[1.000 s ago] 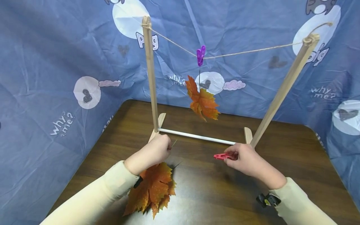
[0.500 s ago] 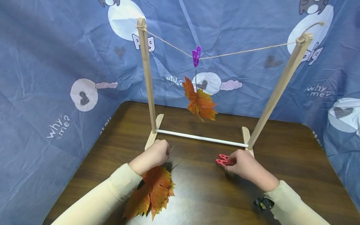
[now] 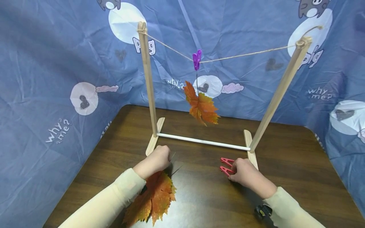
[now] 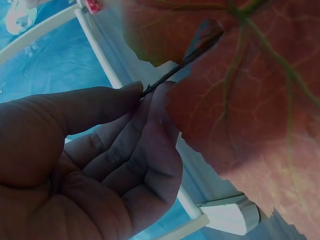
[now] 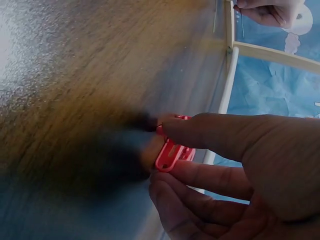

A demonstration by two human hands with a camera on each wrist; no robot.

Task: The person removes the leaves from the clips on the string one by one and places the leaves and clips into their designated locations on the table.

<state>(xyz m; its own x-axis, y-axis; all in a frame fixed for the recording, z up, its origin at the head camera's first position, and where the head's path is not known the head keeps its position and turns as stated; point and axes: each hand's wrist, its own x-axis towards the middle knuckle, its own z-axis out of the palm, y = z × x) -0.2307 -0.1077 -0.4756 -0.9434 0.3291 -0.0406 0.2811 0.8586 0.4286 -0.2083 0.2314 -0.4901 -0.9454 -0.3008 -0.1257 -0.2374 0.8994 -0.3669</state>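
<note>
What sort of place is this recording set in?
Probably a makeshift tabletop filming booth: a wood-grain table, a blue printed sheet hung around it, and a wooden frame strung with twine.

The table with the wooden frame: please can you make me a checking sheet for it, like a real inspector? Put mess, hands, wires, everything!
Surface: brown table, shiny near the front.
Things in use: hanging leaf on a purple peg, clipped to the string of the wooden frame; orange leaves partly hidden by a sleeve.
Mess: nothing seen.
Hands: left hand pinches a leaf stem; right hand holds a red peg.
Wires: nothing seen.
Surroundings: blue cloth printed with hearts and words.
</note>
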